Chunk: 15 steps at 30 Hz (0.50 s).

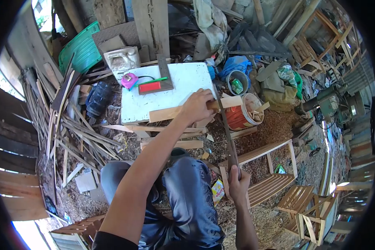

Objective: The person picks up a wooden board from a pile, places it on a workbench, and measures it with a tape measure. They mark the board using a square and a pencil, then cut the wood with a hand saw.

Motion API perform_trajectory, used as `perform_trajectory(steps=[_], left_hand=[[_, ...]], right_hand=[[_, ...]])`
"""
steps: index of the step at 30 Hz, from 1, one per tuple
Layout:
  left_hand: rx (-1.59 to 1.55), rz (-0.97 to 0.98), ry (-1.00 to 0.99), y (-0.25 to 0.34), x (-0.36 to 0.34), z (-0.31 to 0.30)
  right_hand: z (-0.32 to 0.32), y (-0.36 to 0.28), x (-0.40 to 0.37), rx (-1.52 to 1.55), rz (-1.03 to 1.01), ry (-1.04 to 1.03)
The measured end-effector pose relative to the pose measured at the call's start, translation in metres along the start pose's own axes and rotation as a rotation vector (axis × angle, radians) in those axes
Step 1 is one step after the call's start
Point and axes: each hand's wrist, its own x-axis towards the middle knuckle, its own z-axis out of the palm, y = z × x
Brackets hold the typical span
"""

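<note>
A long wooden strip [164, 114] lies across the front edge of the white board [179, 79], its right end sticking out past the edge. My left hand [198, 106] presses down on the strip near the board's right edge, fingers wrapped over it. Lower right, my right hand [239, 185] is closed round the handle of a hand saw [230, 146]. The saw's blade runs up to the strip, just right of my left hand. On the board are a pink tape measure [129, 81], a metal square [166, 77] and a red flat object [149, 87].
A red bucket [241, 116] stands right of the board, with a grey bucket [238, 82] behind it. Thin wood strips [81, 129] are piled at the left. A slatted wooden frame [271, 187] stands at the lower right, near a machine [331, 104].
</note>
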Motion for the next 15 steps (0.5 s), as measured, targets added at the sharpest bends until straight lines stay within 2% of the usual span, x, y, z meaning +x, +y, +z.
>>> perform_trajectory(steps=[6, 11, 14, 15], left_hand=[[-0.012, 0.003, -0.007, 0.001, -0.001, -0.002], [0.018, 0.001, 0.007, 0.003, -0.003, -0.001], [0.027, -0.017, -0.015, 0.000, -0.001, -0.002], [0.033, -0.019, -0.032, 0.000, -0.001, -0.001]], right_hand=[[-0.016, -0.022, 0.021, 0.069, 0.059, -0.091], [0.030, -0.025, 0.083, 0.109, -0.117, -0.071], [0.031, -0.036, 0.086, 0.137, -0.081, -0.114], [0.026, -0.049, 0.074, 0.236, -0.009, -0.136]])
